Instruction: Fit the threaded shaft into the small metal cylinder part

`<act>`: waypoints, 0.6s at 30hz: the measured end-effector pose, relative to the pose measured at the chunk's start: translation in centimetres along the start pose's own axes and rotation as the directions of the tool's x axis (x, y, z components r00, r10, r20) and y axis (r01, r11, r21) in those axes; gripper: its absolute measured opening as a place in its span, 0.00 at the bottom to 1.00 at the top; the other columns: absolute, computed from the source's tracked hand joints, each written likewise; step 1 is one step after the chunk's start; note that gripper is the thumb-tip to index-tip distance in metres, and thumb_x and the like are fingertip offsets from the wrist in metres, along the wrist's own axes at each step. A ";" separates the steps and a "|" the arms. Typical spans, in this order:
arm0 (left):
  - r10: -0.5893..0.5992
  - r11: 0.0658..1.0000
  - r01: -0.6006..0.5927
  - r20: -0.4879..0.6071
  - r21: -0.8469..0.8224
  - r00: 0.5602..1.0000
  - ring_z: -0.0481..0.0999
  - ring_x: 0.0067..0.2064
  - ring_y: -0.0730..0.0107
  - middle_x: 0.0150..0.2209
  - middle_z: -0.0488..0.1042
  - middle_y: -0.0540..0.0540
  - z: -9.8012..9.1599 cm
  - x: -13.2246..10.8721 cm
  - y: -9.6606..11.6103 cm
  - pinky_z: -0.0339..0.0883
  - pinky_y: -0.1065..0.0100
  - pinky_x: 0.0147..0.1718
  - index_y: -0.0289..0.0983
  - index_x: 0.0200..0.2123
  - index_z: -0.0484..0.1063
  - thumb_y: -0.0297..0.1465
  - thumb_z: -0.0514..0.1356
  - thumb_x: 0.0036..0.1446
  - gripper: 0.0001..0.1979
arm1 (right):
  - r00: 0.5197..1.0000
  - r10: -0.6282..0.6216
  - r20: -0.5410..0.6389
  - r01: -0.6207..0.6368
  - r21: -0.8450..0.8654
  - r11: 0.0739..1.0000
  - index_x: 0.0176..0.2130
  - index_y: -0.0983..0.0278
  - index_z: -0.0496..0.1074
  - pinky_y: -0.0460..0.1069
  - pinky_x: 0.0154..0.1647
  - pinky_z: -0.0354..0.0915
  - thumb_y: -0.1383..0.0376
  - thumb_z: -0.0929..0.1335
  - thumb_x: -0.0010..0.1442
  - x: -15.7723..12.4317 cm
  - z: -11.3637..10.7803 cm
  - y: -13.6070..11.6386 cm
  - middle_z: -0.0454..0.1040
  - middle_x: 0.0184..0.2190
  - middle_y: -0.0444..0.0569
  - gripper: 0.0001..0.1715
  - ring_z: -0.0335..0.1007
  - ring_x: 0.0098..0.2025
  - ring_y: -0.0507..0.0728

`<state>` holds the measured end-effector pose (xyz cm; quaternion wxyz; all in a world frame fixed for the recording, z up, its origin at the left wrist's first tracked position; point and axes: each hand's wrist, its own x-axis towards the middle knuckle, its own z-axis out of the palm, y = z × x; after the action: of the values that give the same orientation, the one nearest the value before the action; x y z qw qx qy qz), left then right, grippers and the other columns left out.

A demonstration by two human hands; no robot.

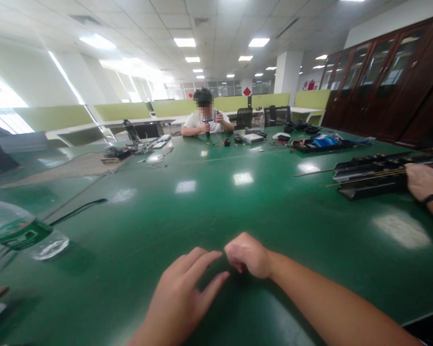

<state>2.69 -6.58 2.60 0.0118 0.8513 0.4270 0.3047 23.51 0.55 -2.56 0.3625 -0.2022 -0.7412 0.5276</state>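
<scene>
While both hands rest on the green table (pixel 216 211), left hand (pixel 182 300) lies flat, fingers spread; right hand (pixel 248 254) is curled shut, nothing visibly held. One clear bottle (pixel 19 230) lies well left of them, contents unclear. A co-worker's hand (pixel 424 181) touches black rails (pixel 375 175) far right.

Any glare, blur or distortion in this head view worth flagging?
Head view: ceiling lights glare in patches off the green table; wide-angle bending curves the edges; the water bottle at left is smeared; the left hand and right hand are slightly soft.
</scene>
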 end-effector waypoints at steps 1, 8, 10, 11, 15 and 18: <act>0.003 1.000 -0.002 0.033 -0.018 0.999 0.77 0.35 0.66 0.36 0.78 0.47 0.9 1.2 0.4 0.72 0.69 0.34 0.45 0.45 0.77 0.37 0.63 0.59 0.11 | 1.000 0.002 -0.023 -0.002 -0.003 1.000 0.20 0.65 0.65 0.45 0.22 0.56 0.40 0.57 0.67 0.0 0.0 0.1 0.62 0.15 0.42 0.39 0.59 0.19 0.50; -0.160 0.969 0.173 0.088 -0.174 0.983 0.69 0.29 0.71 0.30 0.72 0.51 2.8 3.6 1.2 0.63 0.70 0.30 0.41 0.37 0.75 0.34 0.63 0.59 0.04 | 0.995 -0.010 -0.103 0.002 -0.080 0.997 0.19 0.66 0.65 0.46 0.24 0.58 0.40 0.53 0.69 0.1 -0.3 0.5 0.64 0.14 0.44 0.44 0.62 0.19 0.50; -0.201 0.950 0.218 0.097 -0.223 0.975 0.68 0.29 0.71 0.29 0.72 0.51 3.0 3.4 1.4 0.62 0.69 0.29 0.40 0.34 0.75 0.33 0.63 0.58 0.03 | 0.996 0.001 -0.087 -0.010 -0.097 0.995 0.19 0.66 0.66 0.46 0.24 0.58 0.39 0.52 0.69 0.0 -0.2 0.4 0.64 0.14 0.44 0.44 0.63 0.20 0.50; -0.220 0.939 0.238 0.099 -0.246 0.970 0.68 0.29 0.71 0.28 0.71 0.51 3.1 3.3 1.5 0.61 0.69 0.29 0.40 0.33 0.75 0.33 0.63 0.58 0.03 | 0.997 0.009 -0.079 -0.018 -0.107 0.994 0.19 0.66 0.66 0.46 0.24 0.58 0.39 0.52 0.69 0.0 -0.2 0.4 0.64 0.14 0.44 0.45 0.63 0.20 0.51; -0.259 0.908 0.275 0.091 -0.317 0.962 0.69 0.29 0.70 0.26 0.72 0.51 3.5 3.5 1.8 0.62 0.68 0.29 0.40 0.29 0.76 0.32 0.64 0.56 0.04 | 0.998 0.031 -0.050 -0.036 -0.116 0.993 0.21 0.67 0.69 0.45 0.23 0.58 0.38 0.51 0.69 -0.1 -0.2 0.3 0.64 0.14 0.43 0.45 0.63 0.19 0.51; -0.300 0.873 0.300 0.062 -0.385 0.952 0.76 0.34 0.66 0.32 0.79 0.49 2.6 3.3 1.7 0.70 0.65 0.36 0.42 0.32 0.79 0.35 0.65 0.55 0.04 | 0.999 0.013 -0.040 -0.018 -0.113 0.993 0.21 0.66 0.68 0.46 0.26 0.60 0.38 0.50 0.69 0.0 -0.3 0.2 0.64 0.15 0.44 0.46 0.65 0.21 0.51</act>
<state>6.81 -4.66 2.61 0.2281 0.7551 0.4847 0.3781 23.70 0.78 -2.71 0.3606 -0.2384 -0.7611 0.4835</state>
